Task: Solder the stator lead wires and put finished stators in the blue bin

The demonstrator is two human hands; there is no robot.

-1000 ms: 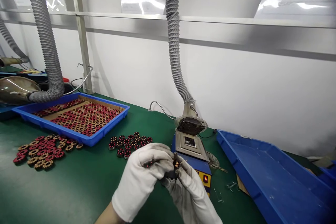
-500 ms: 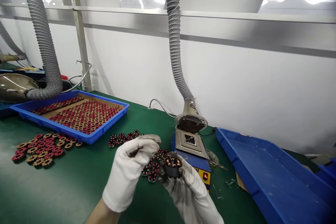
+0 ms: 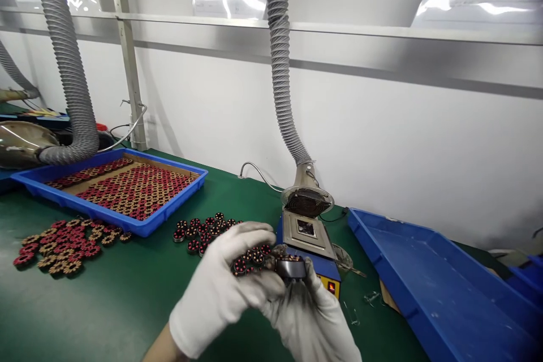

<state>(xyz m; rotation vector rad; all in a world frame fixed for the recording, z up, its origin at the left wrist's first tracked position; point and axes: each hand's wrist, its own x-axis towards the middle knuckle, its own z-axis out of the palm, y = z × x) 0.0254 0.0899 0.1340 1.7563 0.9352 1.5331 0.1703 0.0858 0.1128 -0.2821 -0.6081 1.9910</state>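
Observation:
In front of me my right hand [image 3: 311,308], in a white glove, grips a motor stator [image 3: 291,267], a dark round part with copper windings on top, now tilted so its dark side faces me. My left hand [image 3: 227,277], also gloved, is at the stator's left side, thumb and fingers apart in a C shape; whether its fingertips touch the part is unclear. Behind my left hand lies a cluster of similar round parts [image 3: 206,232] with red and copper windings, partly hidden by it.
A blue soldering pot [image 3: 311,237] with a lit switch stands under a fume hood [image 3: 307,201]. At left, a blue tray [image 3: 146,229] holds rows of stators, beside a loose pile [image 3: 63,246]. A larger blue tray [image 3: 407,271] lies at right, near small clear pieces [image 3: 352,314].
My left hand has moved down and right to the stator, its fingers spreading from a pinch. The stator has shifted slightly right and up and tilted.

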